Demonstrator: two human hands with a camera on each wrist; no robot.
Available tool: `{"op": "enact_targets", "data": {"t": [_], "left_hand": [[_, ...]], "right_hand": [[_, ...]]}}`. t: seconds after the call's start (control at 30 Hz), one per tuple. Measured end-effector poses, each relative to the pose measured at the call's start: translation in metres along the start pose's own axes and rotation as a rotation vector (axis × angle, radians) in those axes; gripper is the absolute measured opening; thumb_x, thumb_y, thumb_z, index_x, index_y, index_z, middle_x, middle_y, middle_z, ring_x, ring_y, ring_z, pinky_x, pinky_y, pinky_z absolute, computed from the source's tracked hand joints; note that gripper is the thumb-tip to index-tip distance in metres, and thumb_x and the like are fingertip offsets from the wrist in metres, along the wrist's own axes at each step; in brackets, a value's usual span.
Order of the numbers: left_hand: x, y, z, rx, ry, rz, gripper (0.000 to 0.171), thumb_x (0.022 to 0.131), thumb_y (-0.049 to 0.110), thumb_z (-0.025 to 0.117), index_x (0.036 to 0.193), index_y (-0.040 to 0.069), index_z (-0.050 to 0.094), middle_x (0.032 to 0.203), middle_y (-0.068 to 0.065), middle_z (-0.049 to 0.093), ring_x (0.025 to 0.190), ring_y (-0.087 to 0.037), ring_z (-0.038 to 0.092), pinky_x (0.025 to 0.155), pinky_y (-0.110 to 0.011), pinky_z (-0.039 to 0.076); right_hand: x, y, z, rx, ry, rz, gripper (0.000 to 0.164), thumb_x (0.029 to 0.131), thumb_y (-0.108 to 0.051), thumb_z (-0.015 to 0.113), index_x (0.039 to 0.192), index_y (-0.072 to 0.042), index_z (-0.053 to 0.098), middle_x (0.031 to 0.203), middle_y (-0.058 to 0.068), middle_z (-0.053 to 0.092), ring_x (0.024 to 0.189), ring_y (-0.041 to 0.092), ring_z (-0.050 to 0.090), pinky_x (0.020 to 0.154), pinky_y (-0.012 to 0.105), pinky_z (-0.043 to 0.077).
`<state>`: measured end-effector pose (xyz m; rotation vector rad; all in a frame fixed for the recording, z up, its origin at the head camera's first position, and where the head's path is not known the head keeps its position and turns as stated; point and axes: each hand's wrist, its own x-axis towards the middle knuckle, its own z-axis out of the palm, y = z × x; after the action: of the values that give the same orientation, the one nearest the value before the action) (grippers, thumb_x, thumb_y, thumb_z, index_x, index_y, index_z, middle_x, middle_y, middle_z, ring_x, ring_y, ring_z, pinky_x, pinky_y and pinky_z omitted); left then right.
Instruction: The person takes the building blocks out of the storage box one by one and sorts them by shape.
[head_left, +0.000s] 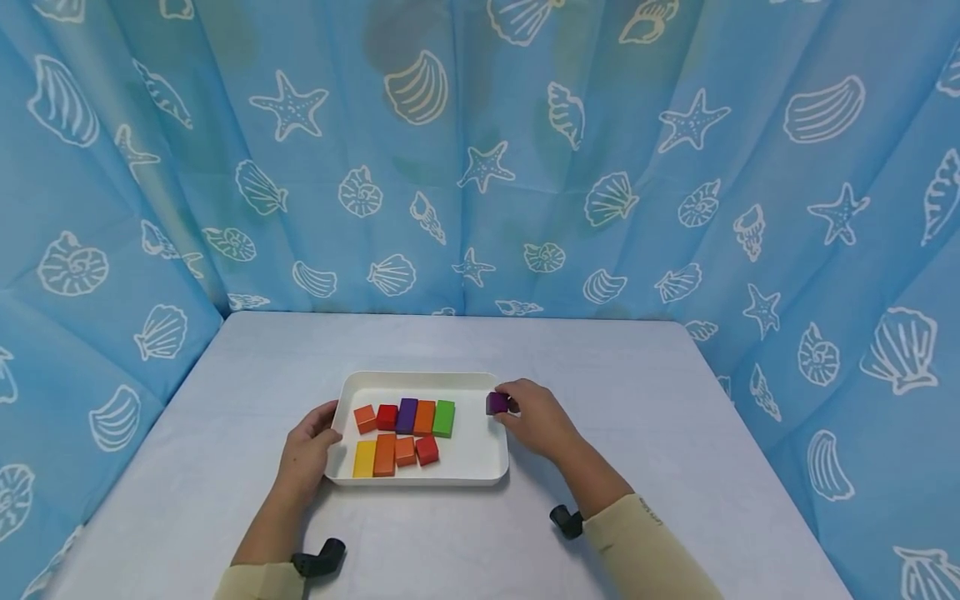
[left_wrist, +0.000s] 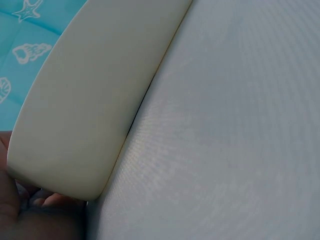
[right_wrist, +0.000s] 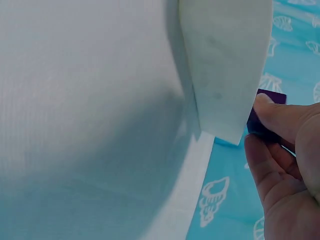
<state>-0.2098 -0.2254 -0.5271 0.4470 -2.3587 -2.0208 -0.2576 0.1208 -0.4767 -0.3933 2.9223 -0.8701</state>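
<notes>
A white tray [head_left: 474, 446] lies on the table with two rows of coloured blocks in its left and middle part. The back row has a purple block [head_left: 407, 416] and a green block [head_left: 444, 419] among orange and red ones. In front stand a yellow block [head_left: 364, 458], orange ones and a red cube [head_left: 427, 450]. My left hand [head_left: 306, 450] grips the tray's left end, thumb at the rim; its fingers are partly hidden in the left wrist view. Between thumb and fingers, my right hand [head_left: 538, 419] pinches a dark purple cube [right_wrist: 270, 112] at the tray's right rim.
The table [head_left: 600, 358] has a white cloth. A blue curtain [head_left: 465, 225] with shell and starfish prints hangs behind it and along both sides. Each wrist carries a black device, one at the left sleeve [head_left: 258, 581] and one at the right sleeve [head_left: 648, 554].
</notes>
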Motion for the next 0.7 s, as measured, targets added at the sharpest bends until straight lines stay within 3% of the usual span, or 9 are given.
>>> {"op": "enact_targets", "data": {"t": [0.4,0.7], "left_hand": [[0.0,0.001,0.001,-0.001,-0.007,0.009,0.061,0.1,0.001,0.047,0.161,0.001,0.042,0.167,-0.02,0.038,0.155,-0.038,0.032,0.125,-0.053,0.029],[0.0,-0.001,0.0,0.012,0.003,0.002,0.061,0.1,0.002,0.048,0.161,0.002,0.042,0.166,-0.02,0.039,0.155,-0.038,0.032,0.125,-0.053,0.029]], "right_hand": [[0.007,0.021,-0.003,0.023,0.093,0.037,0.047,0.095,-0.012,0.082,0.139,-0.004,0.067,0.129,0.014,0.069,0.114,0.028,0.068,0.098,0.043,0.06],[0.015,0.036,0.001,-0.004,0.053,0.087,0.046,0.097,-0.01,0.079,0.14,-0.002,0.066,0.133,0.017,0.067,0.124,0.033,0.064,0.103,0.049,0.056]]}}
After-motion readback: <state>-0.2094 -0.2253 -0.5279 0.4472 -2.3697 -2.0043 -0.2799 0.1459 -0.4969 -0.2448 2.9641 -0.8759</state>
